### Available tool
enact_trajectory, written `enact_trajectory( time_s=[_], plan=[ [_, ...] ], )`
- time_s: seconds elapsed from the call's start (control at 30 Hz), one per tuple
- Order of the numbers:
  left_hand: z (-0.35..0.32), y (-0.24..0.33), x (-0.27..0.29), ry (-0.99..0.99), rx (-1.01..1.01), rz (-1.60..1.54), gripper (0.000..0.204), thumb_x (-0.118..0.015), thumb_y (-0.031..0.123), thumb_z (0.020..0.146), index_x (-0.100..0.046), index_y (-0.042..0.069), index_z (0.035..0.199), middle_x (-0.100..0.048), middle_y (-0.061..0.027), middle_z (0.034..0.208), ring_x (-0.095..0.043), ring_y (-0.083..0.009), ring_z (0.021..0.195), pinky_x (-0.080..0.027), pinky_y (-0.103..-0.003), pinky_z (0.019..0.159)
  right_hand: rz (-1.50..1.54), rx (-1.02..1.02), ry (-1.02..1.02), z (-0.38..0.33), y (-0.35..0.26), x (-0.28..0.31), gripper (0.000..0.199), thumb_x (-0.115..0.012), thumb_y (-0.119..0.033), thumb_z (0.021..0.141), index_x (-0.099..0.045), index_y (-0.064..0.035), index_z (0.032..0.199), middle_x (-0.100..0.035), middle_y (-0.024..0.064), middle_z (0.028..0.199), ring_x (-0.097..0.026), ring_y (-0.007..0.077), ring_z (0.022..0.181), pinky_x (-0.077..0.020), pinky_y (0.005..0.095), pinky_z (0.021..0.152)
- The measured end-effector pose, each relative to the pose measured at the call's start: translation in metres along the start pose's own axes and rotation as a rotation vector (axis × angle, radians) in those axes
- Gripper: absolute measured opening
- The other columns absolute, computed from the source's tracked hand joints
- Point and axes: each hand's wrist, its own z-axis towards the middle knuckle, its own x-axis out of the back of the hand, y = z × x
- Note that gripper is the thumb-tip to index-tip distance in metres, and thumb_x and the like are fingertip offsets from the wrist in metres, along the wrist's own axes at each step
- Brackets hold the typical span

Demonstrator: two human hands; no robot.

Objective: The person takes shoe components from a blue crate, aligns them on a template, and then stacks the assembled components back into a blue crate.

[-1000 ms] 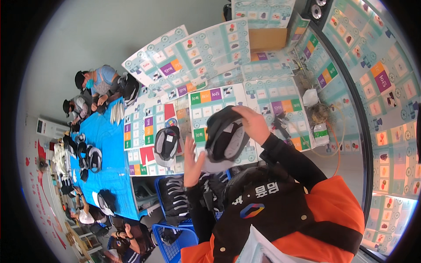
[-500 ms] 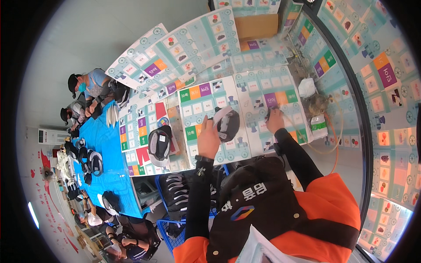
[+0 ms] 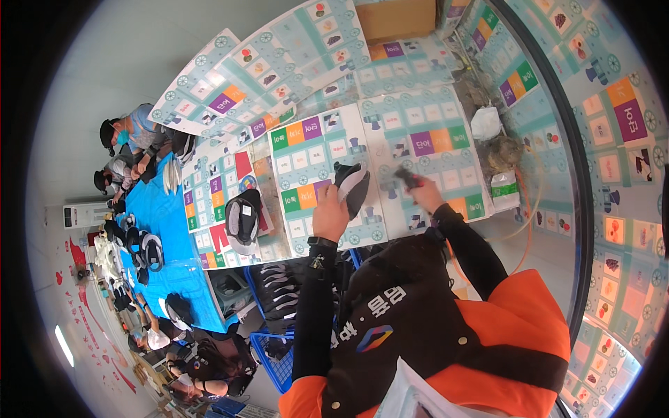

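Note:
My left hand [image 3: 330, 213] is closed on the edge of a black and grey shoe upper [image 3: 357, 191], tilted up over the printed boards. To the right, my right hand [image 3: 426, 194] grips a small dark tool [image 3: 406, 177] with a red part. Motion blurs the tool's far end, so I cannot make out its exact kind. A gap separates the tool from the upper. Another black and grey shoe upper [image 3: 243, 221] lies left of my left hand.
Printed boards [image 3: 298, 182] cover the bench, and taller ones lean at the back. A green and white packet [image 3: 504, 189] stands at the right, near an orange hose [image 3: 527, 244]. Blue baskets [image 3: 273, 357] sit below. People work along a blue-covered table [image 3: 182, 279] at left.
The upper in my left hand has turned, so its side now shows instead of its opening. My right hand has shifted slightly left, and its tool now points toward the upper.

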Motion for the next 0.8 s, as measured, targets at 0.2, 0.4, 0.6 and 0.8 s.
enact_trajectory(
  time_s=[0.2, 0.4, 0.6, 0.8],
  plan=[
    [0.006, 0.003, -0.006, 0.063, -0.074, 0.015, 0.036, -0.066, 0.013, 0.091, -0.054, 0.003, 0.124, -0.056, -0.0209, 0.130, -0.065, -0.0472, 0.102, -0.057, -0.053, 0.080, -0.043, -0.001, -0.343, -0.034, -0.055, -0.030, 0.028, -0.063, -0.014, 0.085, -0.071, 0.0002, 0.108, -0.072, 0.0127, 0.081, -0.069, 0.0234, 0.068, -0.0549, 0.0375, 0.060],
    [0.011, 0.005, -0.004, 0.057, -0.086, -0.008, 0.033, -0.067, 0.015, 0.092, -0.055, 0.002, 0.120, -0.057, -0.0224, 0.129, -0.065, -0.0473, 0.103, -0.056, -0.053, 0.082, -0.245, 0.207, -0.120, -0.043, -0.054, -0.040, 0.026, -0.062, -0.013, 0.084, -0.067, 0.0016, 0.105, -0.069, 0.0279, 0.091, -0.066, 0.0460, 0.085, -0.0517, 0.0476, 0.076],
    [0.010, 0.012, -0.001, 0.061, -0.089, -0.007, 0.041, -0.068, 0.034, 0.097, -0.058, 0.000, 0.116, -0.059, -0.0249, 0.127, -0.066, -0.0477, 0.101, -0.057, -0.053, 0.079, -0.201, 0.166, -0.077, -0.049, -0.069, -0.035, 0.026, -0.057, -0.020, 0.092, -0.070, 0.0015, 0.099, -0.070, 0.0285, 0.094, -0.065, 0.0492, 0.092, -0.0503, 0.0548, 0.081],
    [0.004, 0.007, 0.002, 0.095, -0.065, -0.026, 0.045, -0.064, 0.043, 0.099, -0.061, 0.001, 0.116, -0.060, -0.0251, 0.130, -0.067, -0.0476, 0.099, -0.056, -0.053, 0.079, -0.219, 0.147, -0.112, -0.049, -0.078, -0.037, 0.025, -0.057, -0.018, 0.092, -0.069, 0.0020, 0.099, -0.070, 0.0290, 0.093, -0.064, 0.0496, 0.092, -0.0492, 0.0553, 0.081]
  ],
)
